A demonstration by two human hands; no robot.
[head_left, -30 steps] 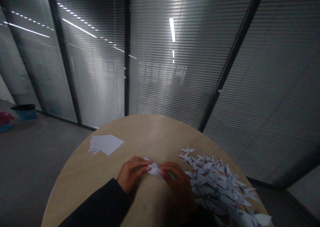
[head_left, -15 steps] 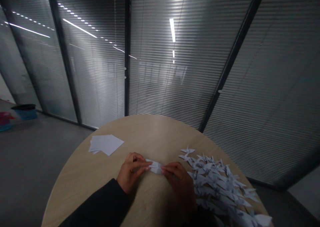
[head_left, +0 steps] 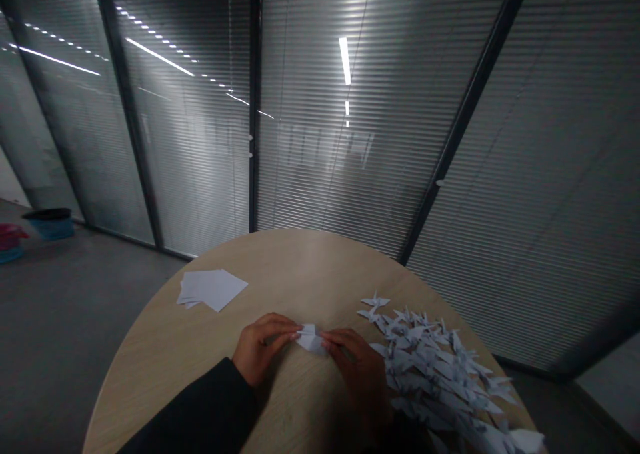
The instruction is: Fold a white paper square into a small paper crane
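A small folded piece of white paper (head_left: 311,339) lies on the round wooden table (head_left: 280,267) close to me. My left hand (head_left: 260,351) pinches its left side with the fingertips. My right hand (head_left: 357,367) pinches its right side, fingers curled down onto the paper. Both hands rest on the tabletop. A dark sleeve covers my left forearm.
A pile of several folded white paper cranes (head_left: 435,367) spreads over the table's right side. A small stack of flat white paper sheets (head_left: 210,288) lies at the left. Glass walls with blinds (head_left: 350,127) stand behind. Coloured bins (head_left: 47,221) sit on the floor far left.
The fingers of both hands have shifted slightly on the folded paper, which looks a little more compact and bunched. The hands stay in the same place.
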